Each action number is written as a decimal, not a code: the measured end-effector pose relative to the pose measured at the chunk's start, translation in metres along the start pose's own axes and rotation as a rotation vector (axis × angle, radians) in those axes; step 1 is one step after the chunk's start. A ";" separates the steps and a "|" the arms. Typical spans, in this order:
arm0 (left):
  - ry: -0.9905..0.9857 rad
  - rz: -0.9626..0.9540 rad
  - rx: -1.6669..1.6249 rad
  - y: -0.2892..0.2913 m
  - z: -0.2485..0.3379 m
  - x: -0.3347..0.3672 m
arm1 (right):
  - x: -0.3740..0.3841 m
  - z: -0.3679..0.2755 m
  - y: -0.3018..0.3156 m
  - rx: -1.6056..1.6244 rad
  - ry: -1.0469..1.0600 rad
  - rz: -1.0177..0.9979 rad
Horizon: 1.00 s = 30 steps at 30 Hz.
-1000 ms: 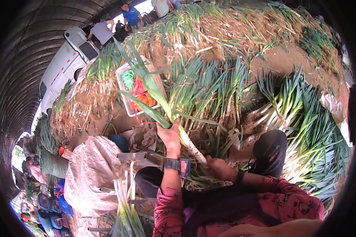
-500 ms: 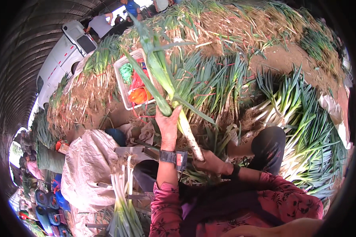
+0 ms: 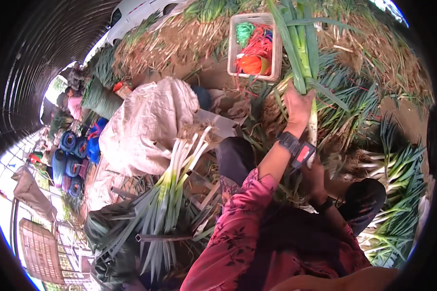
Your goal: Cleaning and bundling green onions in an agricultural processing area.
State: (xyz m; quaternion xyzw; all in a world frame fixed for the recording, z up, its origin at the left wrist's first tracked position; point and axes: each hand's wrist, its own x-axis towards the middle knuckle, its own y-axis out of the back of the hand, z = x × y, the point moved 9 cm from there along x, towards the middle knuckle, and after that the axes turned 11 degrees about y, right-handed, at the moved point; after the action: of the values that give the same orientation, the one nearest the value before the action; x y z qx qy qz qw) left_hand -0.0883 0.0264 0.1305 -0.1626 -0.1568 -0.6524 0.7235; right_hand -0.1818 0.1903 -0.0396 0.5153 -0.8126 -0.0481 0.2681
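Note:
A large green onion (image 3: 302, 57) stands tilted before me, its broad green leaves at the far end and its white shank toward me. My left hand (image 3: 298, 105) is closed around it where the leaves meet the shank. Lower down, my right hand (image 3: 314, 178) is closed at the white lower end, partly hidden behind the box strapped to my left wrist. To my left, a bundle of green onions (image 3: 166, 186) rests on a metal frame (image 3: 162, 237), its roots pointing away from me.
A white crate (image 3: 277, 58) with red, green and orange ties stands beyond my hands. A pale woven sack (image 3: 148, 121) bulges at the left, near blue rolled bundles (image 3: 73, 165). More green onions (image 3: 398, 194) lie in heaps at the right and far side.
The view has swung left, so the crate and my hands appear farther right, and more of the frame with its bundle shows. Both hands still hold the green onion, now more upright.

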 end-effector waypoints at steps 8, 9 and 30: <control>-0.215 -0.060 0.156 0.001 -0.021 -0.015 | -0.007 0.016 -0.029 0.685 -0.462 -0.300; -0.154 -0.069 0.178 -0.001 -0.031 -0.015 | -0.004 0.012 -0.030 0.633 -0.366 -0.299; 0.272 -0.735 0.173 -0.013 -0.014 -0.056 | 0.011 0.109 -0.053 1.965 -0.694 -0.124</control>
State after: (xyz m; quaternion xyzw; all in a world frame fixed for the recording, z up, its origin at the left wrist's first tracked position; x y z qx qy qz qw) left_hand -0.1066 0.0693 0.0933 0.0536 -0.1617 -0.8676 0.4672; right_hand -0.1948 0.1345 -0.1468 0.5052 -0.4983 0.4751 -0.5203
